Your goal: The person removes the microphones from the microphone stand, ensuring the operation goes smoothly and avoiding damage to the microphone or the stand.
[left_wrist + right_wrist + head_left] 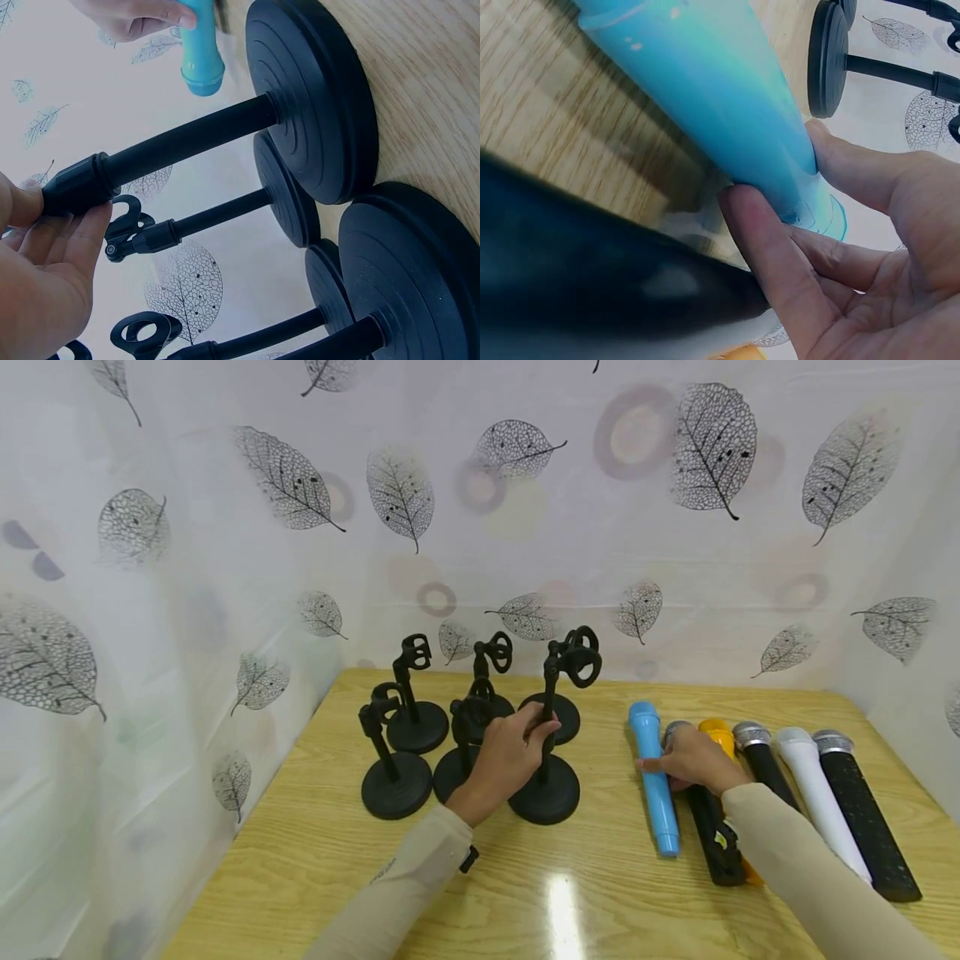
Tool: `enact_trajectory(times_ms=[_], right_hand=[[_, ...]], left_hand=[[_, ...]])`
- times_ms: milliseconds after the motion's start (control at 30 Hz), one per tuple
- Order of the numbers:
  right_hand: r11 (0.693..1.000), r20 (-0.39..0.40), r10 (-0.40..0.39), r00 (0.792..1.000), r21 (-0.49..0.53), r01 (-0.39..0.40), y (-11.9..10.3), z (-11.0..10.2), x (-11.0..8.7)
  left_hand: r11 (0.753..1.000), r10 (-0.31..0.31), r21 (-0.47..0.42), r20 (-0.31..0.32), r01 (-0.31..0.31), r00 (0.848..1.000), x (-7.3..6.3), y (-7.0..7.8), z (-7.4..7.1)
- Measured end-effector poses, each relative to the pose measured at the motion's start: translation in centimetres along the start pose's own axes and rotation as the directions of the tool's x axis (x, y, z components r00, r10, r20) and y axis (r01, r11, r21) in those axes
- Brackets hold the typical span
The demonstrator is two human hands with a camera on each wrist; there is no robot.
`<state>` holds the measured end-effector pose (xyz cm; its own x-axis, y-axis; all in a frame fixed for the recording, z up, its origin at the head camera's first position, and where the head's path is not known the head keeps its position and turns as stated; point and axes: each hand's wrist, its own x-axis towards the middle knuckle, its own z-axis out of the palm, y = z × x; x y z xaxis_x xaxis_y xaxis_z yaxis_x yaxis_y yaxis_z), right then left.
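Observation:
My left hand (504,756) grips the upper stem of a black desktop microphone stand (546,795), the front right one of a group. Its round base is down at the wooden table, and its ring-shaped clip rises above my fingers. In the left wrist view, thumb and fingers wrap the collar of this stand (195,146). My right hand (697,758) pinches a light blue microphone (662,806) between thumb and fingers. The right wrist view shows the blue microphone (697,82) held near its head end, with a dark microphone (615,262) close beside my fingers.
Several more black stands (397,785) are grouped to the left and behind. Right of the blue microphone lie a black microphone (712,839), an orange one (717,733), a white one (825,802) and other black ones (870,818). A leaf-patterned curtain (525,552) hangs behind the table.

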<state>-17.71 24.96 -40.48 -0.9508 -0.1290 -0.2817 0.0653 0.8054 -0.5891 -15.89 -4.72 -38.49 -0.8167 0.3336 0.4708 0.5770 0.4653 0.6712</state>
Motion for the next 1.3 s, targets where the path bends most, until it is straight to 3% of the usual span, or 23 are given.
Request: enact_trajectory(times_ms=[867, 1100, 1300], right_hand=[[0.996, -0.032, -0.029, 0.999, -0.082, 0.027, 0.4, -0.1, 0.1], [0.999, -0.005, -0.024, 1.000, -0.034, 0.024, 0.3, -0.4, 0.1], [0.997, 0.020, -0.043, 0.999, -0.056, 0.044, 0.0, -0.8, 0.2]], left_hand=[[1.000, -0.003, -0.017, 0.016, 0.003, 1.000, 0.1, 0.4, 0.2], [0.999, -0.010, -0.037, 0.042, 0.011, 0.999, 0.1, 0.9, 0.5], [0.999, -0.028, -0.043, 0.049, 0.030, 0.998, 0.2, 1.1, 0.6]])
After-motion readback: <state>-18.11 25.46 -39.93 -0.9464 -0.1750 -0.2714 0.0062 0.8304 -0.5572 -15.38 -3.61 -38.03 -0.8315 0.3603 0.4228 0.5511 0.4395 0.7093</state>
